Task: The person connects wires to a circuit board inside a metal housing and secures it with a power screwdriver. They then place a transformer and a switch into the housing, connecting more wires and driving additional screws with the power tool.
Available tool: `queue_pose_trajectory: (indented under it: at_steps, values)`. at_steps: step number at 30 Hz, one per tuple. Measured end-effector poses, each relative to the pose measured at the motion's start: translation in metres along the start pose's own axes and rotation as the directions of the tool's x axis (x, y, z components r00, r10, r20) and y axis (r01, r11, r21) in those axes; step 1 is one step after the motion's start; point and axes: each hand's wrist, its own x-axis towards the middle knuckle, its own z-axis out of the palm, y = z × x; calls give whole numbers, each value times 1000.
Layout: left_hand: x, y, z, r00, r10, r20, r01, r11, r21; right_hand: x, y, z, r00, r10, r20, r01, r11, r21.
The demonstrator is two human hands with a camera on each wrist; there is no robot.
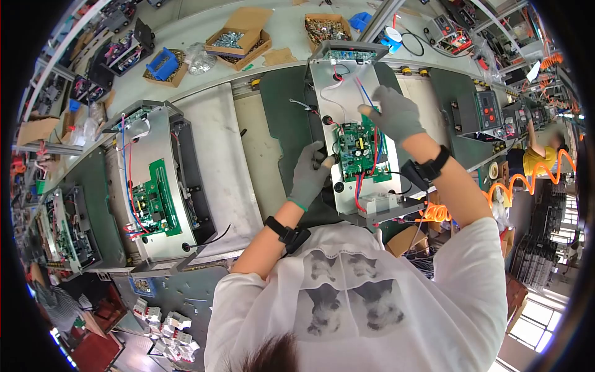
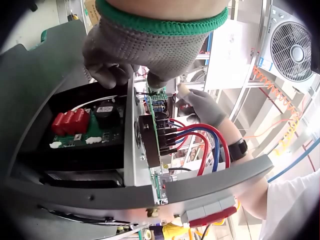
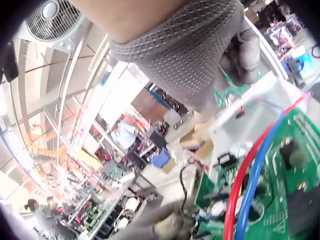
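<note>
My gloved left hand [image 1: 310, 173] is at the left edge of the metal plate [image 1: 334, 93], its fingers bent beside the green circuit board [image 1: 356, 149]. In the left wrist view its fingers overlap the plate's edge; I cannot tell whether they grip anything. My gloved right hand [image 1: 396, 118] hovers over the board's upper right, thumb spread away from the loosely bent fingers. Beside it a blue wire [image 1: 365, 93] rises from the board. A red wire [image 3: 240, 185] runs alongside the blue one in the right wrist view, apart from the fingers.
A second unit with a circuit board [image 1: 164, 192] stands to the left. Along the back bench are a carton of fasteners [image 1: 325, 28], an open cardboard box [image 1: 238, 40] and a blue bin [image 1: 162, 64]. An orange coiled hose [image 1: 527, 177] hangs at the right.
</note>
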Motion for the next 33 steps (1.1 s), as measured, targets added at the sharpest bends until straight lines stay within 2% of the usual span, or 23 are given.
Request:
queue_pose_trajectory:
  at_steps: [2,3,4,5,6,8,9,10,11,12,13,15,16,18,20,21,23,25,26,27,29,30,33]
  values:
    - [-4,-23,-2,999,10,-35,-11,1000,-8,-8,8,-10,954,236,186,-197,959,-205]
    - [-6,-20,-4,998,19,-65,-20,1000,-13,-13,5,-12,955,237,176,-199,958,-205]
    - [-9,-16,-4,997,32,-65,-33,999,-12,-19,2,-15,879,306,367,-224,942,-249]
    - [-11,-11,-5,998,-54,-28,53,998,-40,-20,0,-17,760,366,538,-236,925,-297]
    - [-12,-5,-5,990,-144,12,144,987,-64,-20,7,-9,765,365,531,-236,926,-296]
    - [-11,-18,-3,998,-68,-1,68,995,-70,-24,32,19,791,337,511,-361,931,-55]
    - [-11,-17,-3,1000,5,-12,-6,997,-77,-28,34,18,790,340,510,-366,929,-54]
    - [-12,-17,-6,1000,6,-5,-6,997,-75,-32,37,17,800,356,483,-540,777,323]
    - [-14,-17,-10,999,-32,31,34,996,-85,-37,38,17,802,383,459,-597,479,643]
    - [-16,-12,-14,995,-70,67,76,993,-92,-43,31,4,898,314,307,-420,410,809]
    - [-18,-7,-16,995,-73,75,79,993,-91,-46,24,-8,895,321,309,-425,407,809]
    - [-23,7,-17,999,53,10,-50,981,-190,-54,11,-27,996,89,-4,-9,140,990]
    - [-29,29,-18,995,92,24,-83,962,-262,-61,4,-34,994,106,0,-15,138,990]
    - [-41,66,-17,977,209,48,-191,951,-243,-78,-13,-47,982,-185,28,100,645,758]
    - [-50,98,-14,943,327,63,-305,924,-230,-94,-45,-44,958,-286,-8,265,876,404]
    - [-54,111,-13,921,387,48,-355,883,-308,-101,-54,-40,939,-345,-8,338,914,226]
    - [-57,115,-16,895,446,23,-405,833,-377,-111,-66,-42,916,-392,79,376,912,165]
    - [-60,108,-28,953,235,193,-142,904,-404,-116,-71,-46,886,-434,164,421,901,108]
    - [-59,108,-34,948,146,282,6,880,-475,-119,-69,-47,881,-463,94,441,877,191]
    - [-55,100,-37,949,142,281,7,882,-471,-123,-66,-48,874,-486,24,462,844,271]
    - [-46,78,-40,840,163,518,247,735,-632,-128,-58,-40,879,-476,-45,465,829,312]
    - [-47,76,-37,839,57,541,307,771,-558,-129,-51,-41,864,-499,-66,497,823,276]
    - [-49,60,-22,864,-13,503,314,794,-520,-131,-25,-49,855,-518,-5,510,839,188]
